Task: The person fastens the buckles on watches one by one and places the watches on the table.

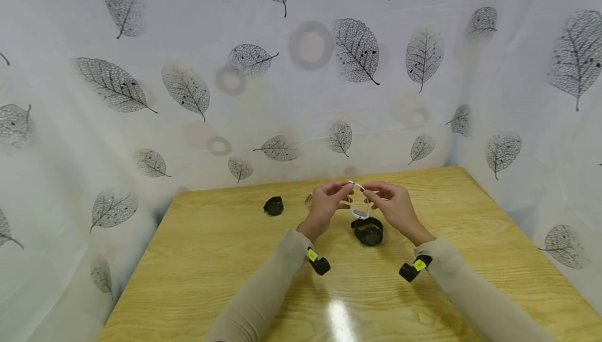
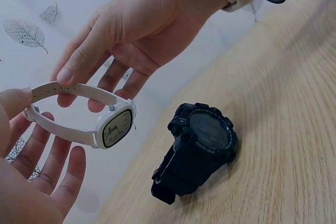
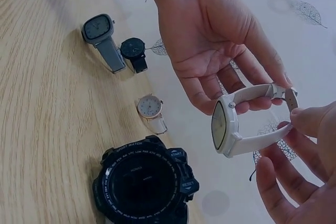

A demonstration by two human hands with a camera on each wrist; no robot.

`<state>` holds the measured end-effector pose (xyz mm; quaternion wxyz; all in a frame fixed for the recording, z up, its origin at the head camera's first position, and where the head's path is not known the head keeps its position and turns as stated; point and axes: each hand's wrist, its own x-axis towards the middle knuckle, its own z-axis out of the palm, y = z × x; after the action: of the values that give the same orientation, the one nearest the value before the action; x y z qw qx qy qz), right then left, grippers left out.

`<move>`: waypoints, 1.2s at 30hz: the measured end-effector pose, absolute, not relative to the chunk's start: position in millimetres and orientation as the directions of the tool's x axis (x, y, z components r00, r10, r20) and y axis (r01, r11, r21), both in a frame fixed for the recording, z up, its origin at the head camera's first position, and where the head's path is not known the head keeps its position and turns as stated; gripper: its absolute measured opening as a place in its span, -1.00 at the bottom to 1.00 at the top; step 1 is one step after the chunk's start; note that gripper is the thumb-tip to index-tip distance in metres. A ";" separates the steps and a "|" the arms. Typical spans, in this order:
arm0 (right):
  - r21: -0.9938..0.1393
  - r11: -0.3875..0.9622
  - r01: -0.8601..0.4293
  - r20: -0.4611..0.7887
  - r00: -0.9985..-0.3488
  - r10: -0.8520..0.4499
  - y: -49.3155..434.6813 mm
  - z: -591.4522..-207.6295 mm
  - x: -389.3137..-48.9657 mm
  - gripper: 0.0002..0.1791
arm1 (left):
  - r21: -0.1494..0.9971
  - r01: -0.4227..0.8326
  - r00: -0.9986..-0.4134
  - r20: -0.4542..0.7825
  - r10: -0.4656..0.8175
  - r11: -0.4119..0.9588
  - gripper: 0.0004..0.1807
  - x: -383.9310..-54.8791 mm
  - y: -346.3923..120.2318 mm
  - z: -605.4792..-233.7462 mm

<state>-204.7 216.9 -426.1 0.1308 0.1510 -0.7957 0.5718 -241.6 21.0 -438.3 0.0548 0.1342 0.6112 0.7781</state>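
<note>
Both hands hold a white wristwatch (image 1: 360,214) up over the table, its strap bent into a loop and its squarish face at the bottom. The left hand (image 1: 323,203) pinches the strap near the buckle between thumb and fingers. From the other side, the right hand (image 1: 394,207) pinches the strap where its holes show, thumb on top. In the left wrist view the watch face (image 2: 116,128) is lit pale inside a black border. Just below the hands, a chunky black sport watch (image 1: 370,233) stands on the wood, its strap closed in a ring.
The wooden table (image 1: 226,258) ends at a leaf-patterned curtain (image 1: 301,96). Left of the hands, a grey square watch (image 3: 98,29) and a round black watch (image 3: 133,49) lie close together. A small watch with a white dial (image 3: 150,107) lies behind the left hand.
</note>
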 end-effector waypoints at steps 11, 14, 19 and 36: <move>-0.842 0.331 -0.427 0.421 -0.902 -0.092 215.5 -433.3 -208.7 -0.77 | 0.971 0.068 -0.954 0.130 0.269 -0.227 -0.73 -241.0 18.5 -440.0; -0.839 0.328 -0.433 0.430 -0.899 -0.086 214.0 -437.4 -210.6 -0.78 | 0.972 0.068 -0.953 0.130 0.274 -0.223 -0.75 -239.7 18.6 -440.6; -0.853 0.304 -0.424 0.419 -0.904 -0.084 211.3 -441.5 -210.9 -0.72 | 0.974 0.070 -0.954 0.129 0.269 -0.216 -0.75 -238.6 18.8 -442.1; -0.902 0.259 -0.344 0.324 -0.938 -0.120 210.7 -450.9 -207.0 -0.64 | 0.951 0.031 -0.950 0.124 0.287 -0.307 -0.70 -244.7 10.0 -443.9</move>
<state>-207.0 210.7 -450.9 0.0952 0.1473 -0.7877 0.5905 -244.7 10.0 -443.9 0.0804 0.1364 0.5833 0.7967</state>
